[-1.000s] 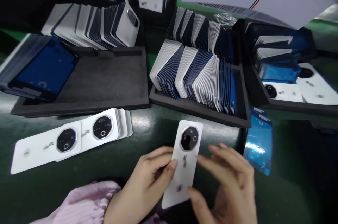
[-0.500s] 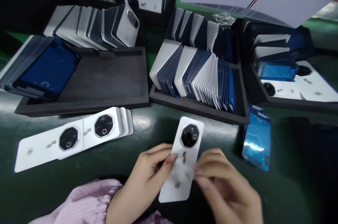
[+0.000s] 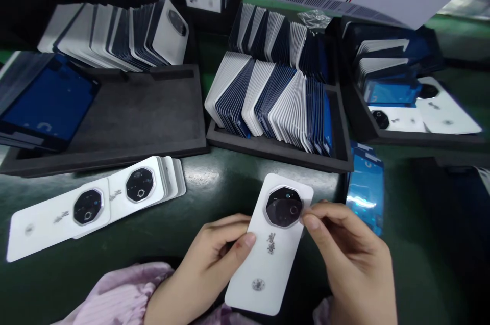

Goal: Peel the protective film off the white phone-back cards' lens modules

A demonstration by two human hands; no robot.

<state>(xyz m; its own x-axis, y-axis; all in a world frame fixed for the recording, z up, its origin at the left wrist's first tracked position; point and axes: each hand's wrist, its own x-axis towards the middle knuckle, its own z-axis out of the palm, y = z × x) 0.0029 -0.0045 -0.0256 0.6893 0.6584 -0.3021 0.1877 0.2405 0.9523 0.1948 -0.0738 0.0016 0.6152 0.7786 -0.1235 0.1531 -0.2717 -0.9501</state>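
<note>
Moved up since the earlier frame, the right hand [image 3: 352, 264] now sits at the far end of the back cover [image 3: 264, 264], which leans further right. On the dark green desk [image 3: 229, 182], black foam trays [image 3: 145, 110] of upright covers stand far left and centre. A fanned row of covers [image 3: 95, 202] lies near left. The back cover is held above the near desk edge. The left hand [image 3: 206, 258] has its grip pinching the left edge, thumb on top. The right grip pinches the right edge beside the camera window [image 3: 284, 206]. Fingertips are best kept on the edges, off that glass, with light pressure.
</note>
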